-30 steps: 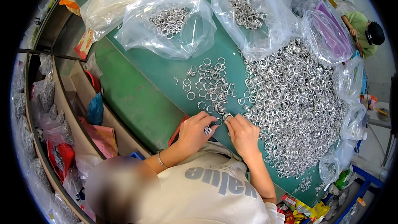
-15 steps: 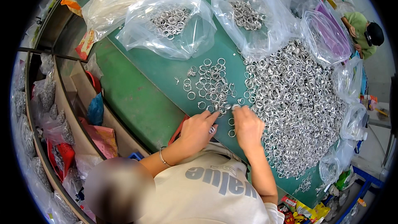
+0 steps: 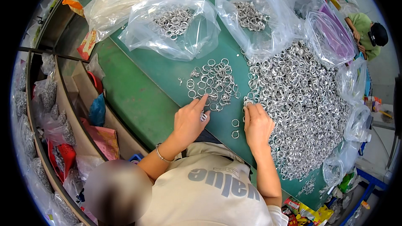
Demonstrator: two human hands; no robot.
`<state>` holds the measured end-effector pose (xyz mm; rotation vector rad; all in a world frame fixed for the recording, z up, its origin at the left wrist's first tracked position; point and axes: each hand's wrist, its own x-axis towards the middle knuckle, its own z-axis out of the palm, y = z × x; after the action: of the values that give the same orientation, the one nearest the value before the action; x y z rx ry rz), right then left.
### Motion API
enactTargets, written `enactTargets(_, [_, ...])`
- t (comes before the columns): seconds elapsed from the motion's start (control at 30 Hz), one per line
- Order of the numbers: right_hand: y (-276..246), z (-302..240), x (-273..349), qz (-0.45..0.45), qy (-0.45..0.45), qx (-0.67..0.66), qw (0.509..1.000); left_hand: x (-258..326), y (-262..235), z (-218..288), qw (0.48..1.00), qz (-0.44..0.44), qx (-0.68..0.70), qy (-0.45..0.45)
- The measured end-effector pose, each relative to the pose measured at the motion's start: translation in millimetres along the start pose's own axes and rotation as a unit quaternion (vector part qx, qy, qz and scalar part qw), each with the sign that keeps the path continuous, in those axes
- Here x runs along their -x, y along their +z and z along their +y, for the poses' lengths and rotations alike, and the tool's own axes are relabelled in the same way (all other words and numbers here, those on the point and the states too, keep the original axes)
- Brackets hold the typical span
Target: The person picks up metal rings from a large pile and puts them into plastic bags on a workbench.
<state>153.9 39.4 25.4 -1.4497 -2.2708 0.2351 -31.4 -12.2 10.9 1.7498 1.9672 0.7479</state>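
Note:
My left hand (image 3: 187, 123) reaches over the near edge of a small loose group of silver rings (image 3: 215, 77), its fingertips touching them. Some silvery rings (image 3: 204, 116) show between its thumb and curled fingers; how many is hidden. At the left edge of a large heap of silver rings (image 3: 301, 113), my right hand (image 3: 258, 127) pinches a ring (image 3: 248, 103) between thumb and fingers. Two single rings (image 3: 235, 123) lie on the green table between my hands.
Two clear plastic bags holding rings, a left one (image 3: 138, 29) and a right one (image 3: 274, 25), stand open at the far side. Shelves (image 3: 119, 127) with bagged rings run along the left. Another person (image 3: 363, 27) sits at the far right.
Both hands have moved apart: the left slightly left and up, the right rightward to the heap's edge. The small group's near rings have been pushed farther in, leaving bare table.

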Motion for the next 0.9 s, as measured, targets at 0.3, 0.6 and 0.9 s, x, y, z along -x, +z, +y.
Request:
enactTargets(0.3, [17,-17,-6,-0.070,-0.042,0.010,0.997,2,-1,5,0.998,0.039,0.045,0.002])
enactTargets(0.6, [16,-23,-27,-0.005,-0.032,-0.081,0.996,10,5,11,0.995,0.032,0.089,0.015])
enactTargets(0.9, [31,-24,-36,-0.097,-0.044,-0.015,0.994,16,6,9,0.995,0.019,0.093,0.016])
